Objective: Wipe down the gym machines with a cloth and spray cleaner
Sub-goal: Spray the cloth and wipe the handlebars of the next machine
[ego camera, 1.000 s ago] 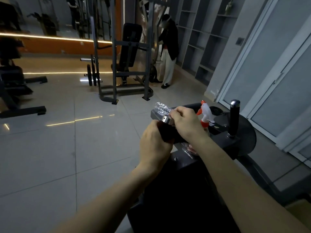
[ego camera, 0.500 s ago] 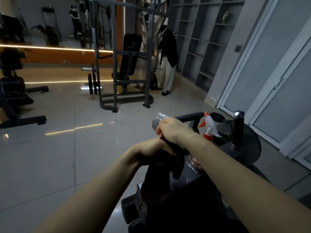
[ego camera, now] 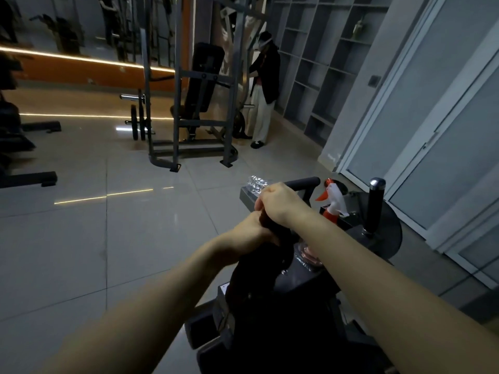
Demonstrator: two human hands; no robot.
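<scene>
Ahead of you a person in a dark jacket stands beside grey shelving; glass doors line your right.

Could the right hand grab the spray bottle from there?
Probably yes: the spray bottle stands close beside the right hand with nothing between them, but that hand grips the cloth and would have to let go first.
</scene>
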